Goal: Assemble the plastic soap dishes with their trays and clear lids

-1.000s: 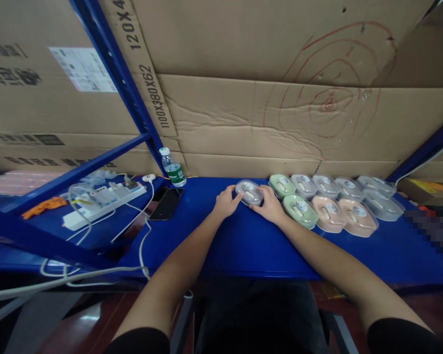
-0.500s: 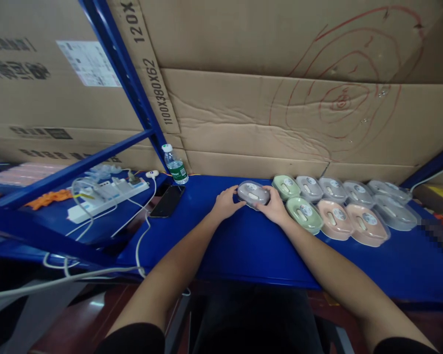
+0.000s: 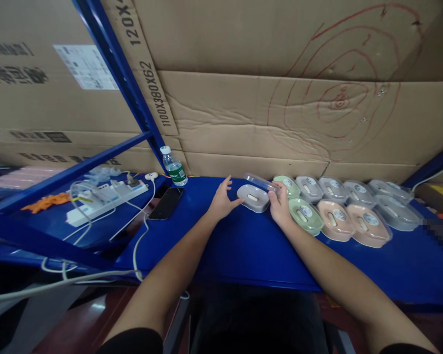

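Holding a clear lid (image 3: 257, 181), right hand (image 3: 280, 205), grey dish (image 3: 246, 194) between it and left hand (image 3: 220, 201) (spread wide)

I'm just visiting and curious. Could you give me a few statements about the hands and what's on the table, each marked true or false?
1. The right hand holds a clear plastic lid. True.
2. The left hand is open beside a grey oval plastic container. True.
3. The lid is closed over that container. False: it is tilted, off the container's top.
4. A clear plastic bottle with a green label stands near a flat black phone. True.
5. Every container to the right of the hands is pink. False: there are green, pink and grey ones.
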{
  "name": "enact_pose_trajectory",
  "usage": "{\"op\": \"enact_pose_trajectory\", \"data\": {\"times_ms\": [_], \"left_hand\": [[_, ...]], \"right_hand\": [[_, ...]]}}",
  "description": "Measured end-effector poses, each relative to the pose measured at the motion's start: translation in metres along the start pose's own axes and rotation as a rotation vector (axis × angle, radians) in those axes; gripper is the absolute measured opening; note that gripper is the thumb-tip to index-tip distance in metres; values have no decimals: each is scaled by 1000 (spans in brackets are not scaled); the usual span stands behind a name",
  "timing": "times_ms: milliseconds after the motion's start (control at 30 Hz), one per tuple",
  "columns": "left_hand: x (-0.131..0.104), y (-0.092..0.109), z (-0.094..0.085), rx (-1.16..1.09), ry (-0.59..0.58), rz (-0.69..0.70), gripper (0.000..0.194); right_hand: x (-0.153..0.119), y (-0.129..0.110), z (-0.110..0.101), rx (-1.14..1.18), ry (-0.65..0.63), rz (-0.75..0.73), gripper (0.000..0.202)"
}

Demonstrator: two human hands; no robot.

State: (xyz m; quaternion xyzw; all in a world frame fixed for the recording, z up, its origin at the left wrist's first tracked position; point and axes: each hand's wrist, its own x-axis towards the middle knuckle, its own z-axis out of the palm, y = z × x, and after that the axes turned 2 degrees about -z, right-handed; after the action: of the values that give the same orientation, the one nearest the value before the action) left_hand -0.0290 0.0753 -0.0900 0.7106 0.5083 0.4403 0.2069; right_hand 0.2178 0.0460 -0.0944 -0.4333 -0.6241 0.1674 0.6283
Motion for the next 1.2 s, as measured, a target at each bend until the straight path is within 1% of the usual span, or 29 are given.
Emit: {"op": "enact_pose_trajectory", "data": {"times_ms": [33,67,100,167,200,233,267,333,400,433,467,500,533,600,633,700,767,833,933,1000,1067,1200], "left_hand": [[-1,3,-2,-22,27,77,109],[-2,7,-5,-41,47,155,104],[-3,11,-7,-54,62,222,94],[-6,20,-10,-58,74,317,59],[-7,23,-11,-50,76,341,42],[-8,25,-11,-45,84,344,31],[-7,25,-12,-48,101,320,29],[-2,19,-17,-86,176,189,29],[6,7,-26,-136,296,-17,34],[11,-1,-33,-145,369,-121,38],[15,-10,-40,-132,417,-214,44],[19,-18,-48,-95,441,-301,49],[21,-25,-56,-44,432,-373,52],[24,-35,-69,65,365,-483,50],[24,-37,-73,123,316,-511,50],[24,-39,-77,231,195,-523,50],[23,-36,-77,305,86,-504,47],[22,-33,-76,346,6,-497,36],[20,-25,-76,393,-104,-515,20],[17,-17,-78,419,-176,-529,17],[14,-6,-79,456,-237,-528,26],[8,13,-76,509,-401,-498,59]], "right_hand": [[-1,-1,-1,-8,2,-12,52],[-2,-2,-2,-17,0,-24,52],[-3,-3,-3,-27,-11,-36,52],[-6,-6,-3,-49,-60,-58,52],[-7,-8,-2,-62,-96,-69,52],[-7,-10,-1,-78,-134,-84,52],[-8,-11,0,-99,-171,-101,53],[-7,-12,2,-159,-238,-127,59],[-6,-10,4,-259,-292,-119,71],[-5,-8,5,-321,-322,-99,74],[-5,-6,5,-380,-358,-72,75],[-6,-4,6,-430,-398,-45,75],[-6,-2,6,-468,-438,-19,74],[-8,0,6,-512,-496,27,75],[-8,0,5,-525,-507,46,76],[-9,0,4,-547,-504,81,77],[-7,0,3,-546,-492,103,71],[-5,1,2,-508,-466,120,62],[-2,2,1,-434,-378,164,55],[0,3,1,-402,-317,190,54],[0,2,2,-372,-273,191,53],[-1,0,4,-297,-224,146,50]]}}
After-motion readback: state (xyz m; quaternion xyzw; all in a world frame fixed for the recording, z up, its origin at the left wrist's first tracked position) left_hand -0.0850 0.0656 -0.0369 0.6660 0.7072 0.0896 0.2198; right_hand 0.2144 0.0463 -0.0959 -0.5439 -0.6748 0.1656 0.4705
